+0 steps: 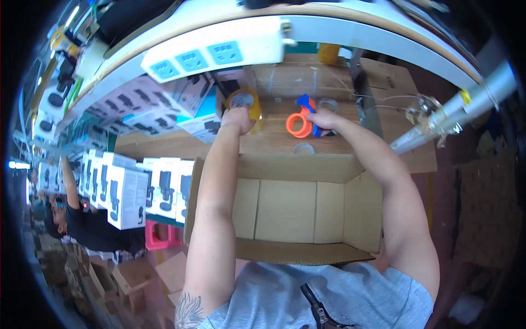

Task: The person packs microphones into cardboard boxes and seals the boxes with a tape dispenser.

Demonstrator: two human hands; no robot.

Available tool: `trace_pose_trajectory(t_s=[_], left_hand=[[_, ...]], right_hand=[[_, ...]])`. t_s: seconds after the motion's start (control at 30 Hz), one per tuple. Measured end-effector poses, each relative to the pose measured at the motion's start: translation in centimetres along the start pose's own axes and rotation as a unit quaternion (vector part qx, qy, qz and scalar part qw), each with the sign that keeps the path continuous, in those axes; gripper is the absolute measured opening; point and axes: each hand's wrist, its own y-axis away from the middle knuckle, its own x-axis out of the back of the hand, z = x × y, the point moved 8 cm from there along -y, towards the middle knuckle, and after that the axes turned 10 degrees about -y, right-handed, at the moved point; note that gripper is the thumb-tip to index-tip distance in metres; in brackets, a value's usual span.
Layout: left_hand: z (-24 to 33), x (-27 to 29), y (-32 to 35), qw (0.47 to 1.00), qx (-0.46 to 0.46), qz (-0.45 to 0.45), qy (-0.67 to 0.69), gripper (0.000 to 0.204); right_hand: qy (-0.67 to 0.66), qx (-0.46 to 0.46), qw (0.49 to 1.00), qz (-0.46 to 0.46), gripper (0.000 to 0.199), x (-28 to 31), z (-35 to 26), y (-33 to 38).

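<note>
On the wooden bench beyond the carton, my left hand (238, 119) is closed on a wide roll of yellow packing tape (256, 109). My fingertips are hidden by the hand itself. To its right, my right hand (325, 119) grips an orange and blue tape dispenser (299, 125) by its blue handle; no tape roll shows on its orange ring. Between my forearms and close to my body sits an open cardboard box (285, 211). Its inside is bare, with flap seams showing on the bottom.
White product boxes (127, 192) stand stacked on the left, more (156, 104) behind them. A power strip (216, 48) hangs under the shelf edge. Clear tape rings (303, 148) lie on the bench (274, 137). A pale pole (460, 107) slants in at right; a co-worker (104, 227) is at far left.
</note>
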Motion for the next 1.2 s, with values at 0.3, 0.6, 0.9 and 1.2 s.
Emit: trace_pose_trajectory(t_s=[0.3,0.6,0.9,1.2], left_hand=[[1.8,-0.3,-0.7,0.999,0.021,-0.006,0.043,0.027],[-0.2,-1.3,-0.4,0.993,0.048,-0.020,0.107,0.029],[-1.7,-0.8,-1.1,0.956,0.111,-0.038,0.268,0.033],[0.3,0.8,-1.4,0.966,0.067,0.117,0.221,0.042]], right_hand=[[0.060,-0.078,0.991,-0.092,0.058,-1.7,4.0,-6.4],[0.263,0.355,0.897,-0.013,0.124,-14.5,-8.7,-6.3],[0.090,0.316,0.944,-0.025,0.123,-14.5,-7.1,-12.1],[0.095,0.328,0.940,-0.029,0.085,-12.0,-6.5,-11.2]])
